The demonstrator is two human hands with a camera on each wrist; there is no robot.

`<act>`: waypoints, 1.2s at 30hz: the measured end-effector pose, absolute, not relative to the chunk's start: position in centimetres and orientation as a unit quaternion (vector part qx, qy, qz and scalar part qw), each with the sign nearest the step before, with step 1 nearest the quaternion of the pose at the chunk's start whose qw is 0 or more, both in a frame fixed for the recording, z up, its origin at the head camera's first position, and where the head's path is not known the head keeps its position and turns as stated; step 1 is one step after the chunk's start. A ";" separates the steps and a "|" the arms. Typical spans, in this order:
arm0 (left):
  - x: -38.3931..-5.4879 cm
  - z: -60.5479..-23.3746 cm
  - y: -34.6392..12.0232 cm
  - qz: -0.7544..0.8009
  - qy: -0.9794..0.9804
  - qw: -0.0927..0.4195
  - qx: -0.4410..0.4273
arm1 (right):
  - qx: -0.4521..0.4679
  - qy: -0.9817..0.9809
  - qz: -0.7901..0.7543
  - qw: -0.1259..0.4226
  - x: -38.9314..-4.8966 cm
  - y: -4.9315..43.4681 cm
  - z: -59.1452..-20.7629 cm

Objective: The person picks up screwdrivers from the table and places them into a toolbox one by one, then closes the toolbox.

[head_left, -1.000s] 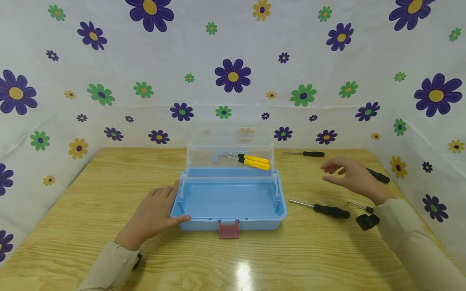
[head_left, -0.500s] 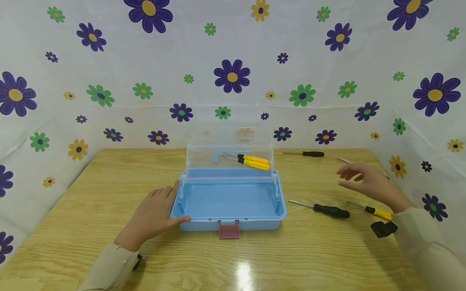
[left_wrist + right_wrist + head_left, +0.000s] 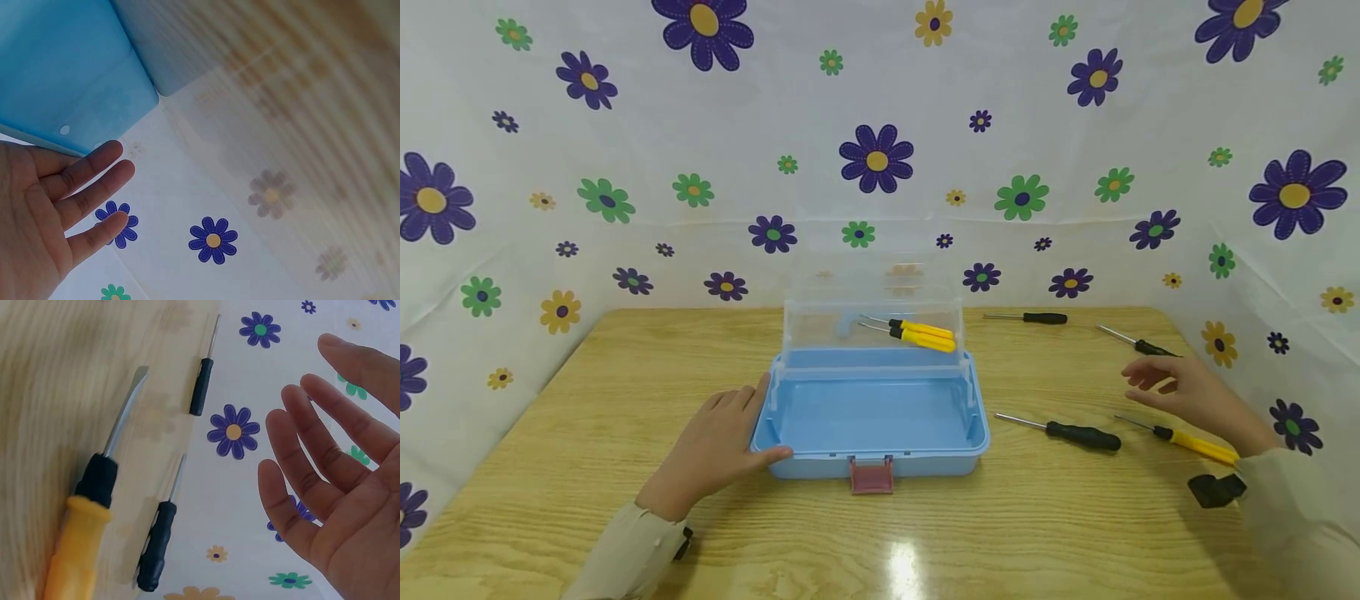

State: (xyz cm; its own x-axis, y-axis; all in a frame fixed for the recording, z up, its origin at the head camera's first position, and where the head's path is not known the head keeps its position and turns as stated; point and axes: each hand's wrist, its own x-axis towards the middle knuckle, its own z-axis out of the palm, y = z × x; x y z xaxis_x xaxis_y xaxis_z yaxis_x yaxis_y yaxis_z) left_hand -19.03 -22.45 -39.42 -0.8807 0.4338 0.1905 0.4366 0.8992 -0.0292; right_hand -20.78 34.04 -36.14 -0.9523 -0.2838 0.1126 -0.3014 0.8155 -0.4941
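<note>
My left hand (image 3: 711,450) rests against the left end of a light blue toolbox (image 3: 872,464), thumb on its front rim and fingers along the side. The left wrist view shows those fingers fairly straight beside the blue wall (image 3: 75,69). Over on the right, my right hand (image 3: 1195,396) hovers with loosely bent fingers and holds nothing. Below it lies a yellow-handled screwdriver (image 3: 1198,444), which looms large in the right wrist view. Just behind the hand is a black-handled screwdriver (image 3: 1138,343), its handle end partly covered. The larger black screwdriver (image 3: 1082,435) lies nearer the box.
The toolbox's clear lid (image 3: 820,333) stands raised at the back. Two yellow screwdrivers (image 3: 922,337) lie up by the lid, above the tray's back edge. A small black screwdriver (image 3: 1043,318) lies at the table's rear. A flowered cloth (image 3: 880,100) hangs behind and on both sides.
My right hand has moved right and slightly toward me, uncovering the yellow-handled screwdriver and most of the black one behind it. The left hand has stayed on the toolbox.
</note>
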 end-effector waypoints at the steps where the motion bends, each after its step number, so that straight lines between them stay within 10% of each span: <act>1: -19.0 -39.5 -22.5 -0.008 -0.970 0.096 -0.224 | 0.147 -0.954 0.263 0.011 -20.7 34.2 -36.2; 36: -19.1 -39.6 -22.5 0.002 -0.969 0.100 -0.224 | 0.106 -0.967 0.228 -0.051 -19.1 39.3 -39.0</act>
State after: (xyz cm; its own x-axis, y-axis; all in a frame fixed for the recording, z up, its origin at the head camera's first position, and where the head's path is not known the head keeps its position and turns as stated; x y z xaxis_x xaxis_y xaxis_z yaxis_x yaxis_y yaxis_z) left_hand -19.12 -22.47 -39.64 -0.8798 0.4342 0.1935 0.4335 0.8999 -0.0480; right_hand -19.12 39.34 -39.04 -0.9725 -0.2273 -0.0497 -0.1812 0.8739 -0.4511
